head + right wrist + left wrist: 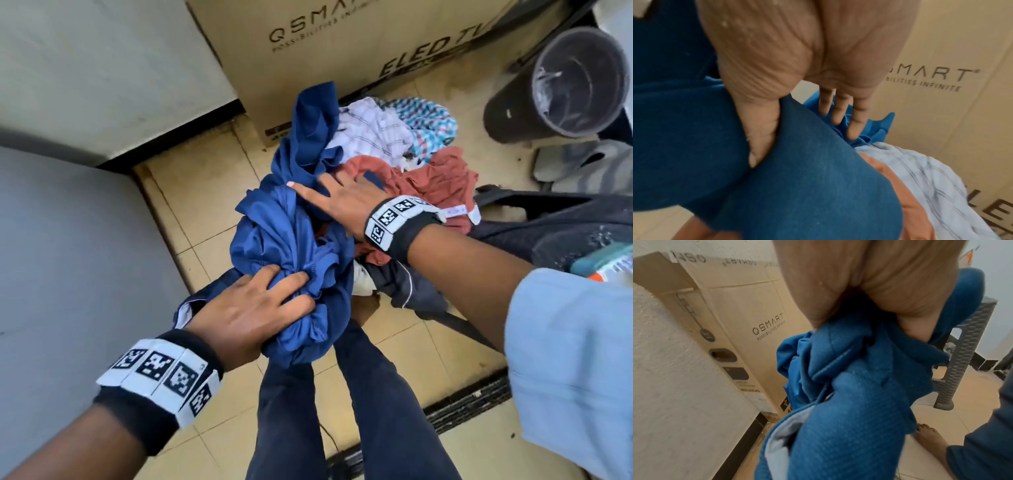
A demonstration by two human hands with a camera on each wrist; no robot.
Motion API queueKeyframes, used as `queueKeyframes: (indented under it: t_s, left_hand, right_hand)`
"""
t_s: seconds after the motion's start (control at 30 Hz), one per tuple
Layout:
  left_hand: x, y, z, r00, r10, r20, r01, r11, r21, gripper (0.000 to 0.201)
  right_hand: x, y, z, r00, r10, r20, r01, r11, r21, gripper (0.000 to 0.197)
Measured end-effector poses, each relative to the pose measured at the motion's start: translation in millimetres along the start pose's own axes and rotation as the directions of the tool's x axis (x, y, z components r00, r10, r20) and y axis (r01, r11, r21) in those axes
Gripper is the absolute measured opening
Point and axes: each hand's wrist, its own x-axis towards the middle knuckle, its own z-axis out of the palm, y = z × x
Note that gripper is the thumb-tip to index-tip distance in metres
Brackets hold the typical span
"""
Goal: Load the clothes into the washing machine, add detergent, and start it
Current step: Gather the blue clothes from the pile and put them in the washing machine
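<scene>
Over a tiled floor, head view: left hand grips a bunched blue shirt, fingers curled into the fabric at its lower end. Right hand lies on the same shirt higher up, index finger straight & pointing left, other fingers bent into the cloth pile; can't tell if it pinches anything from here. Behind the shirt sits the rest of the pile: white striped cloth, teal patterned cloth, rust cloth, dark cloth lower right. Cardboard box stands at the back, grey bin top right, grey surface at left, maybe the washer, can't tell. Person's legs in dark trousers below.

Left wrist view: left hand is closed tight on the blue shirt, fabric bulging out under the thumb & fingers. Box leans against a white wall. Grey woven stool at right; a bare foot on the tiles.

Right wrist view: right hand is against the blue shirt, thumb pressed along a fold, fingers nearly straight & close together, tips touching brighter blue fabric. Rust cloth & striped cloth lie just beside, box behind.
</scene>
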Motion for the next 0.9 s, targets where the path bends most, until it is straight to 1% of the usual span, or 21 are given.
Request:
queueKeyframes:
  t_s: [0.1,0.2,0.23,0.3,0.33,0.37,0.43,0.47,0.5,0.57,0.63,0.7,0.73,0.77,0.8,0.83,0.87,0.9]
  left_hand:
    - [0,-7,11,0.999,-0.041,0.002,0.041,0.999,-0.029,0.060]
    - [-2,-10,21,0.997,-0.075,-0.003,0.074,0.996,-0.051,0.055]
    - [-3,-11,25,0.996,-0.083,-0.009,0.083,0.994,-0.065,0.056]
    - [-3,-12,31,0.993,-0.117,-0.019,0.115,0.988,-0.101,0.063]
    - [-4,-14,35,0.989,-0.145,-0.020,0.142,0.982,-0.121,0.066]
    - [-4,-14,37,0.985,-0.171,-0.022,0.166,0.977,-0.136,0.068]
    - [-4,-14,41,0.981,-0.195,-0.027,0.188,0.971,-0.150,0.072]
    - [-5,-13,42,0.980,-0.196,-0.029,0.190,0.970,-0.149,0.074]
    - [-5,-13,42,0.980,-0.195,-0.033,0.189,0.971,-0.145,0.076]
    - [-8,-14,42,0.975,-0.217,-0.056,0.208,0.969,-0.132,0.076]
    - [-11,-16,45,0.956,-0.274,-0.105,0.259,0.956,-0.139,0.074]
    - [-16,-17,48,0.922,-0.362,-0.138,0.332,0.921,-0.202,0.077]
    - [-19,-16,50,0.895,-0.420,-0.153,0.378,0.893,-0.245,0.080]
    - [-23,-16,52,0.861,-0.481,-0.163,0.424,0.858,-0.291,0.081]
    - [-27,-16,54,0.824,-0.540,-0.172,0.463,0.816,-0.345,0.082]
    - [-31,-13,55,0.781,-0.597,-0.181,0.495,0.770,-0.404,0.082]
    - [-34,-12,54,0.729,-0.658,-0.187,0.525,0.713,-0.464,0.078]
    - [-35,-9,53,0.667,-0.719,-0.195,0.550,0.652,-0.521,0.073]
  right_hand:
    - [28,-10,-5,0.999,-0.020,0.025,0.022,0.997,-0.078,0.103]
    - [52,-14,1,0.989,-0.028,0.143,0.041,0.995,-0.092,0.114]
    - [58,-15,6,0.982,-0.008,0.187,0.023,0.997,-0.076,0.117]
    - [62,-12,16,0.974,0.069,0.216,-0.063,0.997,-0.034,0.119]
    - [63,-11,19,0.968,0.107,0.226,-0.104,0.994,-0.026,0.114]
    - [62,-12,21,0.960,0.138,0.242,-0.131,0.990,-0.042,0.102]
    - [57,-15,20,0.949,0.168,0.267,-0.146,0.984,-0.100,0.058]
    - [54,-18,19,0.947,0.172,0.271,-0.142,0.982,-0.127,0.041]
    - [51,-18,18,0.950,0.163,0.266,-0.130,0.982,-0.140,0.032]
    - [45,-20,18,0.963,0.126,0.237,-0.094,0.986,-0.140,0.034]
    - [39,-17,17,0.977,0.079,0.200,-0.065,0.995,-0.076,0.037]
    - [31,-10,16,0.984,0.081,0.159,-0.091,0.994,0.055,0.043]
    - [24,-6,16,0.984,0.116,0.135,-0.134,0.981,0.138,0.042]
    - [16,-1,16,0.978,0.180,0.106,-0.201,0.950,0.237,0.035]
    - [7,4,16,0.962,0.268,0.058,-0.270,0.894,0.358,0.024]
    - [-6,8,15,0.926,0.378,0.016,-0.336,0.805,0.489,0.017]
    - [-19,10,16,0.875,0.484,-0.011,-0.377,0.696,0.611,0.017]
    - [-34,12,15,0.812,0.583,-0.008,-0.409,0.579,0.705,0.022]
